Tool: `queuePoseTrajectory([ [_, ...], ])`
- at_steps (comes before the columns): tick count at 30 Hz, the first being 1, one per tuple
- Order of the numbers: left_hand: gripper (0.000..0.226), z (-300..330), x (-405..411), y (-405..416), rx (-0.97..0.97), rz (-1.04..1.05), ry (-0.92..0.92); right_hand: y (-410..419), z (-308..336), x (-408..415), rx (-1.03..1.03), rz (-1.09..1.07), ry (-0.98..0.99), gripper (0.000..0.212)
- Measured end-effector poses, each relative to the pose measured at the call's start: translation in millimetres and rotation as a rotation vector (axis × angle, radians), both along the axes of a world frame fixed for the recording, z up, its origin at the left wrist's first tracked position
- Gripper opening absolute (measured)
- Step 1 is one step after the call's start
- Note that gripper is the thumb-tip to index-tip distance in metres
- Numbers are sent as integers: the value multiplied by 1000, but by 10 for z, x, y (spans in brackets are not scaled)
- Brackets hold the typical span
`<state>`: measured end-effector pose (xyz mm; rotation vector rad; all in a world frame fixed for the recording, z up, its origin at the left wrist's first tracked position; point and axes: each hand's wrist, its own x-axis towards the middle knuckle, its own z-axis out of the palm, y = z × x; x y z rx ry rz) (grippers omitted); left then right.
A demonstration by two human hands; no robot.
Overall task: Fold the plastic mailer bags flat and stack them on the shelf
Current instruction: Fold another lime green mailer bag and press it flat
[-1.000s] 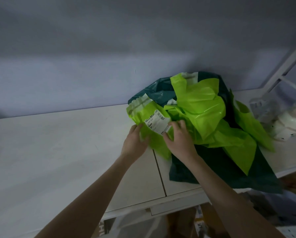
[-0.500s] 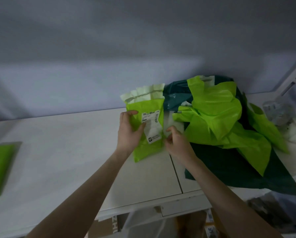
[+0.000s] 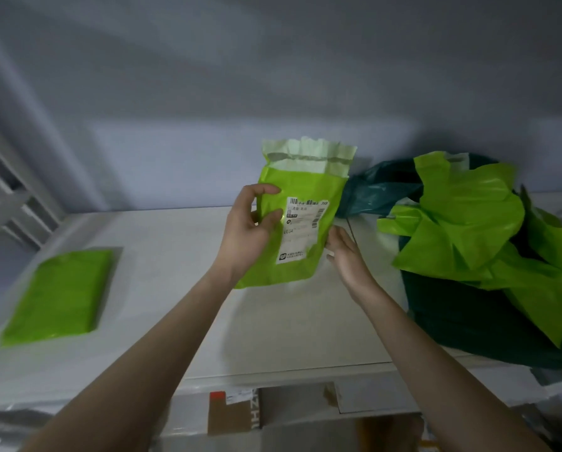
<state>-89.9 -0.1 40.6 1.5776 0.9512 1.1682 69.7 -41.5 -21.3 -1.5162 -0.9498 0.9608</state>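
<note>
Mailer bag (image 3: 301, 197): a lime-green bag with a white shipping label (image 3: 302, 231) is being held upright above the white shelf (image 3: 182, 288), label toward the camera, pale adhesive flap uppermost.
Left hand (image 3: 248, 233): its grip is being closed on the bag's left edge, thumb on the front and fingers curled behind, presumably so the bag is kept hanging straight for folding.
Right hand (image 3: 346, 252): it is being held just beside the bag's lower right edge, fingers relaxed and spread; whether the plastic is being touched cannot be told.
Folded bag (image 3: 58, 296): one flattened green bag is lying at the left of the shelf, apparently where the stack is being started.
Unfolded pile (image 3: 468, 243): crumpled light-green and dark-green bags are lying at the right, well apart from the folded one, so that sorted and unsorted work are being kept separate.
</note>
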Motion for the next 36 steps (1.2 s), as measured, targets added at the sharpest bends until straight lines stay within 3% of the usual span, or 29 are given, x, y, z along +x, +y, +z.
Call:
queuePoseTrajectory([
  [5, 27, 61, -300, 17, -41, 60, -2, 63, 133, -291, 77, -68, 95, 35],
  [9, 17, 4, -516, 77, -18, 144, 2, 77, 36, -414, 128, -97, -63, 44],
  [14, 25, -258, -733, 148, -36, 236, 138, -9, -17, -543, 136, -91, -278, 29],
  [21, 26, -840, -856, 143, -139, 248, 440, -166, -363, -689, -43, -22, -473, 28],
  [29, 35, -1209, -881, 215, -182, 172, 563, -181, -641, -736, -218, -79, -566, 7],
  [33, 38, -1235, -925, 134, -23, 164, 724, -180, -721, -862, -97, -124, -856, 40],
  [36, 43, -1253, -831, -116, 149, 44, 814, -187, -736, -938, 61, -49, -1027, 40],
])
